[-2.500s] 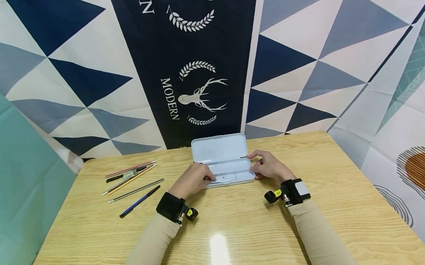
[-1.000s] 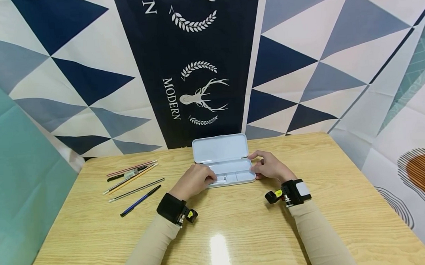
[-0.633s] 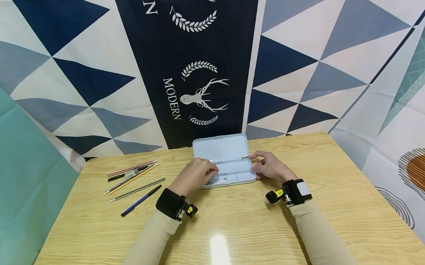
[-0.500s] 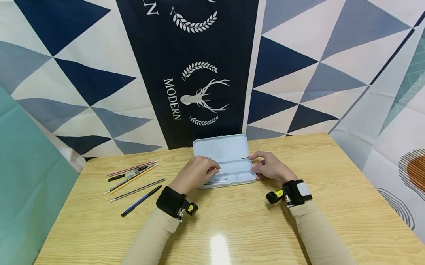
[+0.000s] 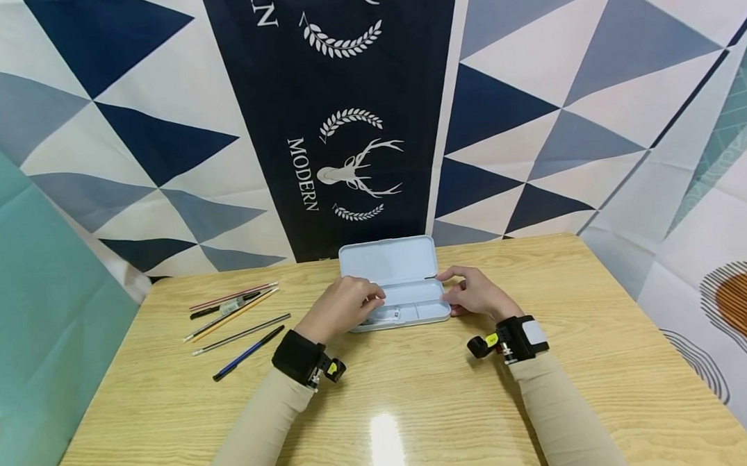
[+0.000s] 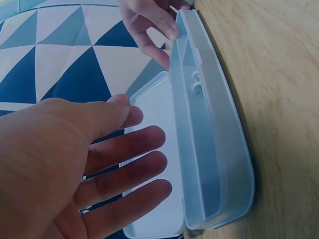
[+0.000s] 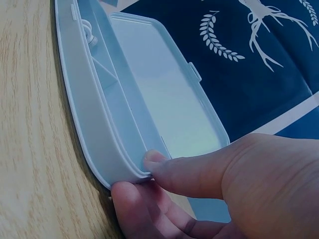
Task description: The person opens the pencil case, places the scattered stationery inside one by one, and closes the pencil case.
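As the right hand (image 5: 478, 296) pinches the right end of the pale-blue, oblong, hard-shelled hinged case (image 5: 407, 293), open on the wood-grained desk (image 5: 430, 390), it should grip lightly but steadily while the left hand (image 5: 339, 307), fingers (image 6: 132, 142) spread and empty, avoids knocking the rim.

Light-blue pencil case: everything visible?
The pale blue pencil case is long, round-cornered, in smooth plastic or metal. It sits upright on the table, lid hinged open at the back. Dividers split it lengthwise and across; a white item lies in a front compartment. The right hand pinches its right end; the left hand hovers by the left.
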Tool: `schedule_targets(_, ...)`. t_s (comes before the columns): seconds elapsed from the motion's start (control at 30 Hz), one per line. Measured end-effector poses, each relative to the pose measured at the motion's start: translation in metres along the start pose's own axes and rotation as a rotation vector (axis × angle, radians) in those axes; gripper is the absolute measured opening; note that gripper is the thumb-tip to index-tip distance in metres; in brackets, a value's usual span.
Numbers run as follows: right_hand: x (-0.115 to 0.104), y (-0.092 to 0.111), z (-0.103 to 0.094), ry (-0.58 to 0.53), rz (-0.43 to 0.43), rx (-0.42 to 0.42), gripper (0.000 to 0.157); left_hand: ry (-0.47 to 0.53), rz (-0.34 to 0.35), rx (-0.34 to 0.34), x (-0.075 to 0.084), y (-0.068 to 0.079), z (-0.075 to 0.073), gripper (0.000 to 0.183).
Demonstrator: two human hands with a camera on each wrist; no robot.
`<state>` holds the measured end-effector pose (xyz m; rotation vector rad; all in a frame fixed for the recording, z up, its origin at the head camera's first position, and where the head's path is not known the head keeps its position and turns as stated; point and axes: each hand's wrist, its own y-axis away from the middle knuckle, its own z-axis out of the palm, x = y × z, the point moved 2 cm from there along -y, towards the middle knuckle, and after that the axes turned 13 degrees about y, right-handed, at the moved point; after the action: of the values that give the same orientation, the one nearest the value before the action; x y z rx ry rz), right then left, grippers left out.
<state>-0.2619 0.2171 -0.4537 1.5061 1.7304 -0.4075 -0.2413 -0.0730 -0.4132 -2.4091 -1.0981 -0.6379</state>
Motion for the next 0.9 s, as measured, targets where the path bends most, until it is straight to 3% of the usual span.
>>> schedule_targets(0.3, 0.000, -0.001, -0.001, 0.004, 0.005, 0.006, 0.051, -0.033, 0.005, 0.027, -0.006, 0.011, -0.002, 0.016)
schedule_targets(0.63, 0.000, 0.000, -0.001, 0.002, 0.014, 0.005, 0.050, -0.036, -0.047, 0.011, -0.018, 0.026, -0.004, 0.016)
schedule_targets(0.9, 0.000, 0.000, -0.001, -0.001, 0.013, -0.004, 0.051, -0.046, -0.064, 0.047, -0.029, 0.040, -0.004, 0.015)
